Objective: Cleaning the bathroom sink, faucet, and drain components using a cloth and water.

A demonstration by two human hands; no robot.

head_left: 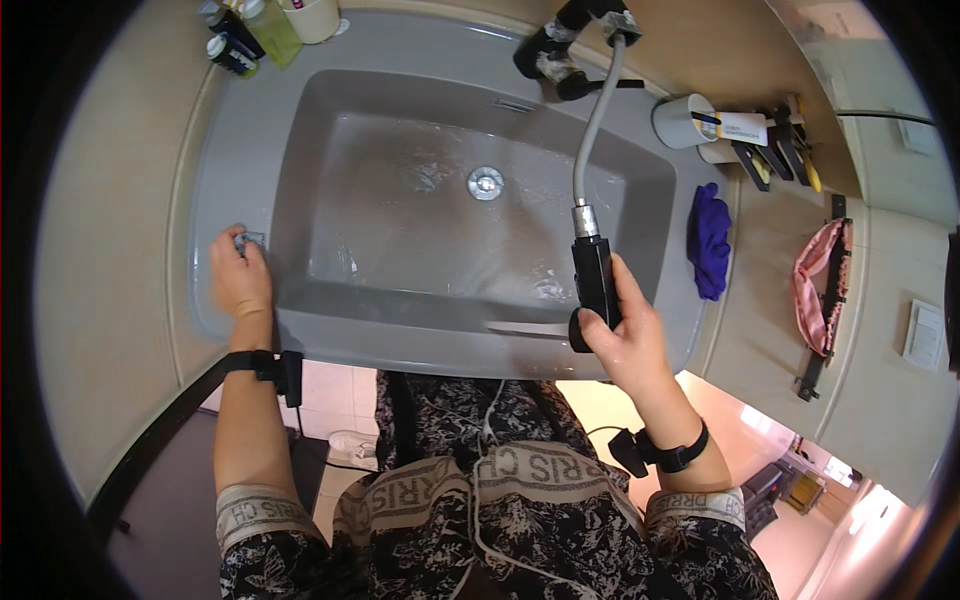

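Note:
My right hand (630, 335) is closed round the black pull-out tap sprayer (595, 285) above the right part of the grey washbasin (450, 360). A grey hose (593, 130) runs from the sprayer's metal collar up to the black tap (555, 55) at the back. Water (525, 328) shoots leftward from the sprayer along the basin's front wall. On the left rim rests my left hand (238, 275), its fingers curled over a small blue-grey thing (250, 240) that they partly hide. A round metal drain (486, 183) sits in the wet basin floor.
Bottles (270, 35) and a cream cup (313, 18) stand at the back left. A purple cloth (710, 240) lies on the right rim. Behind it are a white cup (685, 120) and several black-handled items (775, 160). A pink headband (818, 285) hangs on the right wall's rail.

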